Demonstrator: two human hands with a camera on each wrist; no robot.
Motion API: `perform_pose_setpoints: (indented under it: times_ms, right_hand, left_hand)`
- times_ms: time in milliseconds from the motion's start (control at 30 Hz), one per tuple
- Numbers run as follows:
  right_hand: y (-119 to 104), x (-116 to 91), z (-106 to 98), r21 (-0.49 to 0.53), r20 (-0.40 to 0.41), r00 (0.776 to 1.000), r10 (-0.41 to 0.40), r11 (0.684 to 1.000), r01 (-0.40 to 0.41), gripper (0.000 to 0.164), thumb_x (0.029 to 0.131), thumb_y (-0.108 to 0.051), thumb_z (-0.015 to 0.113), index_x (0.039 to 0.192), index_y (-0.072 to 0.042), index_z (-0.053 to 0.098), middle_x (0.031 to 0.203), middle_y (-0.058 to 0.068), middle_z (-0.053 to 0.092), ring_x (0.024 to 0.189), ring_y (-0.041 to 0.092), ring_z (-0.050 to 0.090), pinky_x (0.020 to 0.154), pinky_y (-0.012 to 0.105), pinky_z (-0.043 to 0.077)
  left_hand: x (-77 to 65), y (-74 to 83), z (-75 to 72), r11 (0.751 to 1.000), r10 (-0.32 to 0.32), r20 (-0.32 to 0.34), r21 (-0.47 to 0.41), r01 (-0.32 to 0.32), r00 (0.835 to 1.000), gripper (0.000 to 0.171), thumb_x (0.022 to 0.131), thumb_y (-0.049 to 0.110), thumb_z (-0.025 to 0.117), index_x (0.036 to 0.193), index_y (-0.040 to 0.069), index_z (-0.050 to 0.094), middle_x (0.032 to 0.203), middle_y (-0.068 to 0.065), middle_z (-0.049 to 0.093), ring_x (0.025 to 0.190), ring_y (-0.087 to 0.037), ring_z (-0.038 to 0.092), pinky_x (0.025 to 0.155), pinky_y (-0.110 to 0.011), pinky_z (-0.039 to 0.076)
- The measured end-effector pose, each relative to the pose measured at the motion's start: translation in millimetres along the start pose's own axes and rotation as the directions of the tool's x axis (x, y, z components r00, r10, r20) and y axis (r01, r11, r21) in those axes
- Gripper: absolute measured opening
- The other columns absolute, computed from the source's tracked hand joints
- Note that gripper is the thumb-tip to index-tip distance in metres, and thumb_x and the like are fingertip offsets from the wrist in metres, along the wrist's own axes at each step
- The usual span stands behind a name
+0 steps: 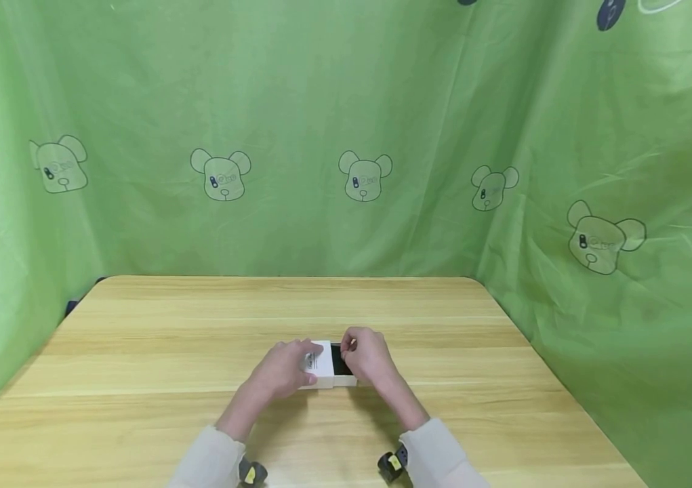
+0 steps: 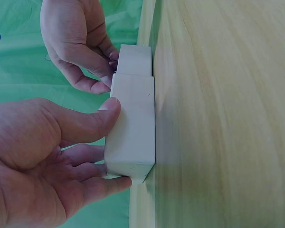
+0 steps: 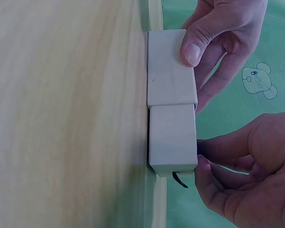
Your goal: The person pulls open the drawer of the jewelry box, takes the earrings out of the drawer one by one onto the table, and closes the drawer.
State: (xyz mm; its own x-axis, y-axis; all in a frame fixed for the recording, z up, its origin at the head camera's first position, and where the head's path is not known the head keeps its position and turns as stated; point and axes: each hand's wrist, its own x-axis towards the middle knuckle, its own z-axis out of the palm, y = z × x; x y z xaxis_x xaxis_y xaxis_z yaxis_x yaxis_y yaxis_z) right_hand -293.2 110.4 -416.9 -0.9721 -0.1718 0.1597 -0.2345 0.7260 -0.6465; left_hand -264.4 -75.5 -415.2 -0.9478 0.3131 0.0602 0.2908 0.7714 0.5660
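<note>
The slide-out box's outer sleeve (image 2: pixel 130 121) appears to be smooth, matt white card; the inner tray (image 3: pixel 173 135) projecting from it shows the same finish. Black strip (image 3: pixel 179 180) at the tray's end: thin, material too small to tell. Tabletop (image 1: pixel 138 359) beneath the box: smooth wood-grain, soft sheen. Curtain (image 1: pixel 297 81) behind the box: creased, slightly glossy sheeting. Cuffs (image 1: pixel 208 457) in front of the box: matt pale cloth.

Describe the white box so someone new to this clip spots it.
On the wood-grain table, before the green curtain, look past the pale sleeves to the white box. The left hand grips its cover; the right hand is at its drawer. Unlike the sleeves, it's straight-edged, its drawer partly open and black inside.
</note>
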Motion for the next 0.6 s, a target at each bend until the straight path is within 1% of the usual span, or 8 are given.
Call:
perform_pose_setpoints:
  times_ms: [267,600]
  right_hand:
    - [-0.5,-0.2,-0.7,-0.001,-0.008,1.000,-0.006,1.000,0.006,0.015,0.082,0.008,0.068,0.078,-0.006,0.068,0.069,0.003,0.067,0.055,0.012,0.058,0.056,0.024,0.050]
    - [0.7,1.4,-1.6,-0.009,-0.014,1.000,-0.004,1.000,0.004,0.012,0.083,0.005,0.070,0.079,-0.007,0.069,0.073,0.004,0.070,0.064,0.013,0.062,0.059,0.024,0.053]
  left_hand:
    - [0.7,-0.4,0.7,1.000,-0.002,0.003,-0.002,0.002,1.000,0.054,0.083,0.010,0.082,0.134,0.011,0.066,0.148,-0.020,0.055,0.130,-0.049,0.054,0.111,-0.061,0.044]
    - [-1.3,1.2,-0.7,1.000,-0.004,0.001,0.014,0.004,1.000,0.054,0.083,0.011,0.082,0.134,0.011,0.066,0.148,-0.019,0.055,0.129,-0.050,0.054,0.110,-0.062,0.044]
